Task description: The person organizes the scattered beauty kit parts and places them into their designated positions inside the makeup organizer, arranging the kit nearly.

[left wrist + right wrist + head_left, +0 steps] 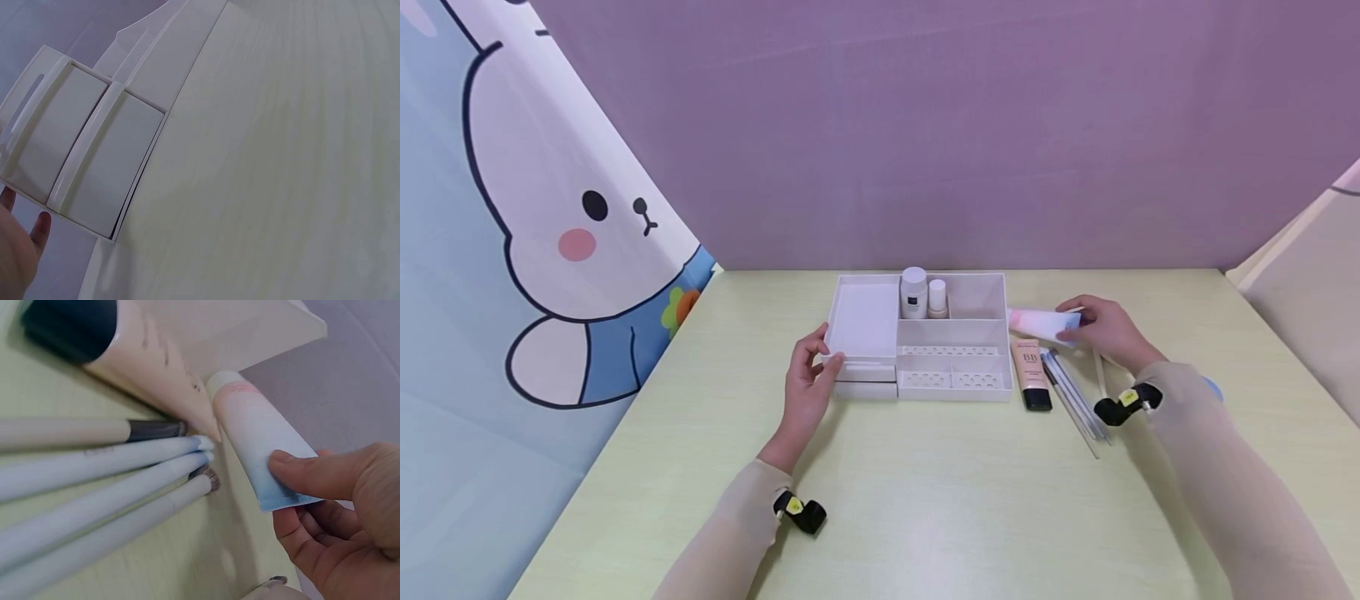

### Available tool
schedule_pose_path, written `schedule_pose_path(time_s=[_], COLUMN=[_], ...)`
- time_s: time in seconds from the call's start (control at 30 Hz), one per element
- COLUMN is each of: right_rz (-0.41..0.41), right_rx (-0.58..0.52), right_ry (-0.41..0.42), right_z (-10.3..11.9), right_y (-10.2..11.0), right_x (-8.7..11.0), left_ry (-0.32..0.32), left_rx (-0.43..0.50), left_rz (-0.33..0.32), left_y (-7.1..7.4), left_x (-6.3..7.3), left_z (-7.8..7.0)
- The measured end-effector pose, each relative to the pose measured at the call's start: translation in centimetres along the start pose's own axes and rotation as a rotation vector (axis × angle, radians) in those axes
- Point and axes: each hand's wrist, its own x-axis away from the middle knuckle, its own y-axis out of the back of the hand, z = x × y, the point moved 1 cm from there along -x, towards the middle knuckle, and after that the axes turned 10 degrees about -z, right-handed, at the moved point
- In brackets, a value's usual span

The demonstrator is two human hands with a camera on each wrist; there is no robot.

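Note:
A white desktop cosmetics organizer (955, 333) stands at the table's back, with two drawers (103, 150) stacked at its left front. My left hand (808, 392) holds its left front corner, thumb near the front edge and fingers along the side. Right of the organizer, my right hand (1108, 333) pinches the flat end of a pink, white and blue squeeze tube (259, 434) between thumb and fingers. The tube's other end points toward the organizer's right wall. Two white-capped bottles, one larger bottle (913, 296) and one smaller bottle (937, 300), stand in the back compartment.
A beige BB cream tube (1031, 371) with a black cap lies beside the organizer's right side. Several makeup brushes (1075, 400) lie next to it, below my right hand. Behind the table (925, 500) rises a purple backdrop (955, 133); a rabbit-print cloth (550, 250) hangs at left.

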Motion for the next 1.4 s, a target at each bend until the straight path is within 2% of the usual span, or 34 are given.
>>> schedule_pose_path(time_s=[0.3,0.47,0.7,1.1,1.4], right_rz=[-0.101,-0.200,-0.296,-0.363,-0.388], right_rx=[-0.094,-0.177,-0.322,-0.253,-0.133], right_ry=[-0.058,-0.046,-0.024,0.028,0.137], right_z=[0.6,0.9,1.8,3.1,4.5], right_y=[0.6,0.9,0.8,0.9,1.7], right_x=[0.4,0.6,0.8,0.4,0.2], left_ry=[0.000,0.001,0.003,-0.014,-0.016], left_rx=[0.000,0.002,0.008,0.010,0.000], left_rz=[0.000,0.001,-0.003,-0.004,-0.007], left_y=[0.1,0.0,0.0,0.0,-0.1], left_x=[0.1,0.1,0.2,0.3,0.3], left_z=[-0.1,-0.2,-0.3,-0.3,-0.2])
